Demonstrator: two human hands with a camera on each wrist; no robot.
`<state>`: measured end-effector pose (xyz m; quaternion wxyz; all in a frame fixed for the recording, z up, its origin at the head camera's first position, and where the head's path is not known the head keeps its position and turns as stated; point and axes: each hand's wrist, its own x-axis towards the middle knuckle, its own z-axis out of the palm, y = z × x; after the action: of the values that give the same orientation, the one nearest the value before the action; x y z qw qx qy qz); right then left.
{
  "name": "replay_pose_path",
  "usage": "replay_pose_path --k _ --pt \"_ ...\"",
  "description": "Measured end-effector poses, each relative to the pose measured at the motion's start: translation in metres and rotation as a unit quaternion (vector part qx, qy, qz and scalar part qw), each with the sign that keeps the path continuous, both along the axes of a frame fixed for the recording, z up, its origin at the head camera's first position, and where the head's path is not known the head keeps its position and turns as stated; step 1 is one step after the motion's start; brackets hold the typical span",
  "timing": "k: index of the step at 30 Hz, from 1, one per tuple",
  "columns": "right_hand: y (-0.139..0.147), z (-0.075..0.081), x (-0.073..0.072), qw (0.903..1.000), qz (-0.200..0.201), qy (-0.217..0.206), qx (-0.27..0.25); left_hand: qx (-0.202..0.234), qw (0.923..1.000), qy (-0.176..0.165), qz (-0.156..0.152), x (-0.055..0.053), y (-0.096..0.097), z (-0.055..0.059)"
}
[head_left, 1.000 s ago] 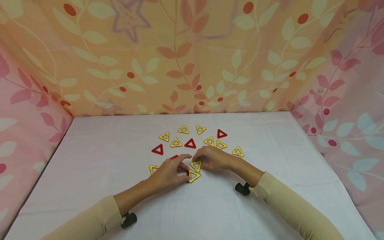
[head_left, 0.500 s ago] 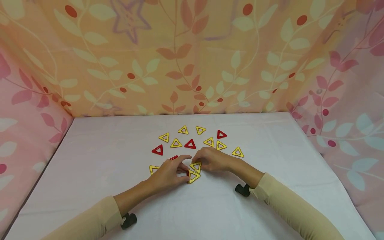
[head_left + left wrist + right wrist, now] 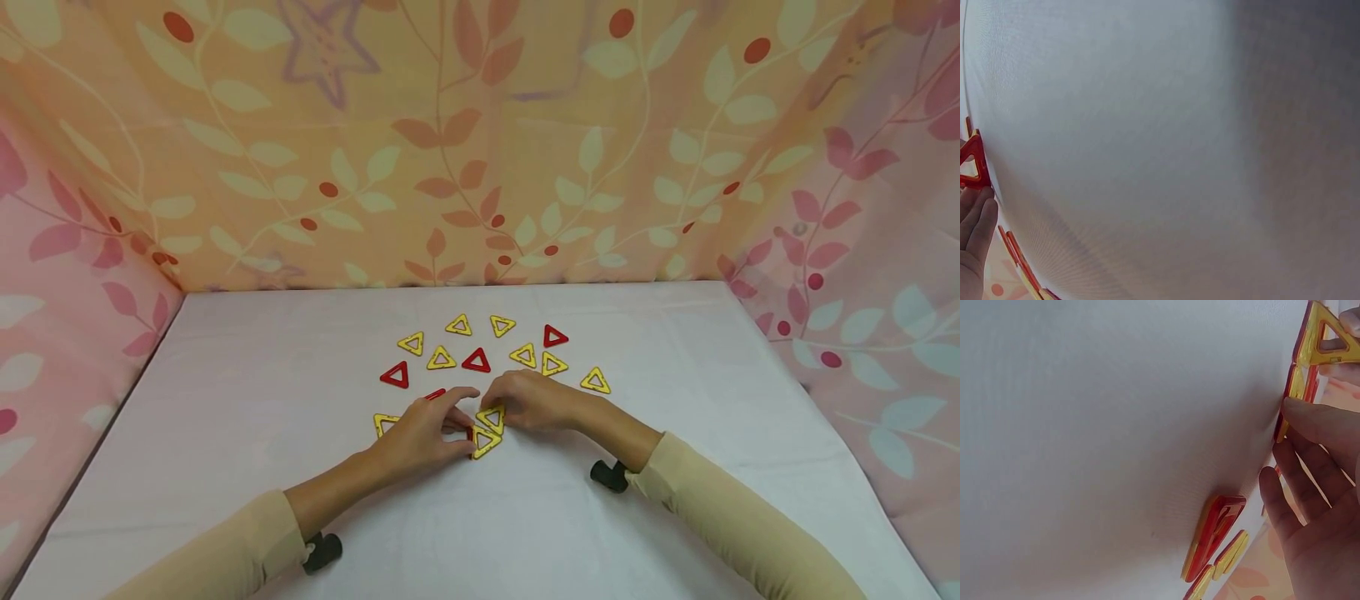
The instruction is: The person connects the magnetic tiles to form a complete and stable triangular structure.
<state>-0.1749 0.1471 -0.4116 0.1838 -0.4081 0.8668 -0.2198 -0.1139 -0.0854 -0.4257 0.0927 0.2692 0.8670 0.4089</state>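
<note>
In the head view, my left hand (image 3: pixel 420 433) pinches a yellow open-centred triangle tile (image 3: pixel 491 447) between thumb and fingers. A second yellow triangle tile (image 3: pixel 491 410) adjoins its far side, and my right hand (image 3: pixel 534 402) grips that one. From the right wrist, the first tile (image 3: pixel 1311 344) looks tilted up off the cloth, with left-hand fingertips behind it. Below it, my right thumb (image 3: pixel 1316 422) presses the second tile (image 3: pixel 1297 381), which lies lower. At the left wrist view's edge, a red-faced triangle tile (image 3: pixel 982 164) stands beside fingers. My palms hide some tile edges.
Yellow and red triangle tiles lie scattered beyond my hands, among them a red one (image 3: pixel 486 365) and a yellow one (image 3: pixel 596 389). A yellow tile (image 3: pixel 386 416) is partly covered by my left hand. Patterned curtains (image 3: pixel 480 167) border the white table (image 3: pixel 480 533).
Both hands stay almost where they were, with the two yellow triangle tiles between them. Only a very slight shift shows; the scattered tiles have not moved.
</note>
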Motion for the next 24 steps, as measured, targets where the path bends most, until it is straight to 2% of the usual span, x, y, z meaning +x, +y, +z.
replay_pose_path --k 24 --pt "-0.0002 0.0003 0.0033 0.9999 0.011 0.006 0.004 0.006 1.0 -0.006 -0.002 -0.0003 -0.0002 0.0"
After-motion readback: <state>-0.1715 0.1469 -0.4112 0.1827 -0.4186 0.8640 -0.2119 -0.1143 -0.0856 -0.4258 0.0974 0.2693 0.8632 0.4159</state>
